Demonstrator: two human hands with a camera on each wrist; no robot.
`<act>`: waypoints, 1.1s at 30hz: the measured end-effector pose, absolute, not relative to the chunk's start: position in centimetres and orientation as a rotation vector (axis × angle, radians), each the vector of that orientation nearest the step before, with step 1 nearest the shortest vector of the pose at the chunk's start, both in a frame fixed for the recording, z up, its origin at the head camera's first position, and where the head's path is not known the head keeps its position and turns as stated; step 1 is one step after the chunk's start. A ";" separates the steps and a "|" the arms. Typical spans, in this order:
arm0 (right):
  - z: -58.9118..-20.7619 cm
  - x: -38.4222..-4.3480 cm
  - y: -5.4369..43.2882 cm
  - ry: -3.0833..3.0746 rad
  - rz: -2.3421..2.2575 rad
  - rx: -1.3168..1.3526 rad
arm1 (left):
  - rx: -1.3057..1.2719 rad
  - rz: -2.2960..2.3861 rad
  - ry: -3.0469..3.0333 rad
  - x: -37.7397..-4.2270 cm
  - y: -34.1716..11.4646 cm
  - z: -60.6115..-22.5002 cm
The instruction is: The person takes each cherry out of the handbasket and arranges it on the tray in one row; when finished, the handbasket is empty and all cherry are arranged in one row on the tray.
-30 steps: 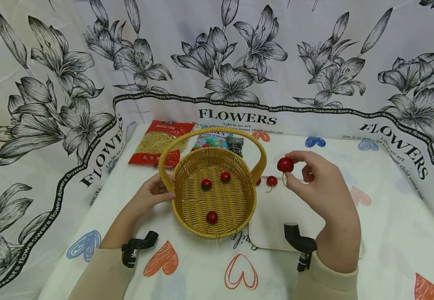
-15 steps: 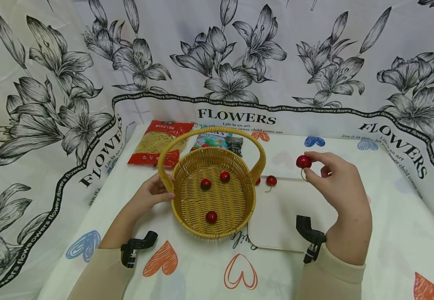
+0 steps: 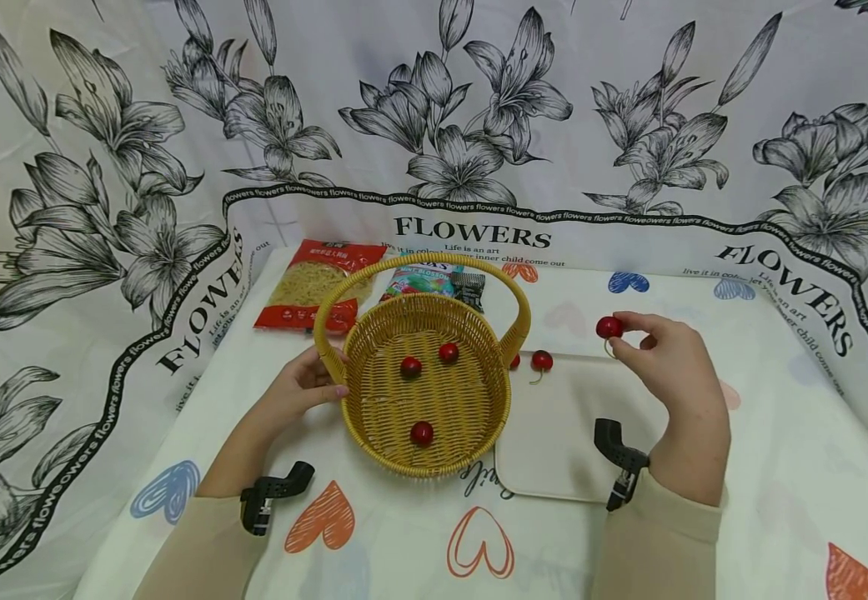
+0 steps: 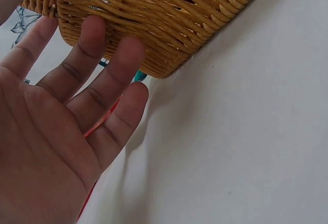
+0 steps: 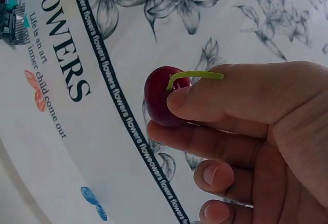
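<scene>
A round yellow wicker basket (image 3: 373, 417) with a tall arched handle stands on the table, holding a cherry (image 3: 411, 367), another cherry (image 3: 449, 353) and a third cherry (image 3: 422, 433). At its left side my left hand (image 3: 303, 385) grips the rim by the handle's foot, thumb over the edge. In the left wrist view the fingers (image 4: 119, 62) lie along the woven outer wall. Between thumb and index finger my right hand (image 3: 669, 358) pinches a dark red cherry (image 5: 158, 93) with a green stem, held up over the far right part of the white board (image 3: 554, 442).
A stemmed cherry (image 3: 542, 361) lies at the board's far edge, and one more cherry (image 3: 515, 362) is half hidden by the basket. Behind the basket lie a red pasta packet (image 3: 306, 287) and a colourful candy bag (image 3: 422, 280). A flower-printed cloth (image 3: 464, 158) hangs at the back.
My right hand has moved to the right with its cherry, then settled slightly lower. My left hand and the basket stay in place.
</scene>
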State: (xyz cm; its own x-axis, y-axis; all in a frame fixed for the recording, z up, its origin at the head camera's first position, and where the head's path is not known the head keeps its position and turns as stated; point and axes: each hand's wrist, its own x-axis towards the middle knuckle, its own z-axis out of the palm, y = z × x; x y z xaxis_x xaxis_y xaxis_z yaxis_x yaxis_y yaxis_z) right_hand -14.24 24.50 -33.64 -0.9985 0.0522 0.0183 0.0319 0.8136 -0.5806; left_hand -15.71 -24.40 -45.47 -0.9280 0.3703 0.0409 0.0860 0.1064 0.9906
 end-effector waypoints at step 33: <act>-42.2 -19.2 25.4 -3.222 1.211 -0.287 | 0.434 1.901 2.177 -15.9 -24.4 -45.6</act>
State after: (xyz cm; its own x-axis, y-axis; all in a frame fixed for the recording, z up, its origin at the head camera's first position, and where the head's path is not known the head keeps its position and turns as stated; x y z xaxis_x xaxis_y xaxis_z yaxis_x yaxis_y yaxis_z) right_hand -19.20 25.41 -42.15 -0.9381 0.0434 -0.3436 0.2590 0.7466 -0.6128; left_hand -15.85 -24.36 -45.59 -0.9327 0.3594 0.0292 0.0773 0.1203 0.9897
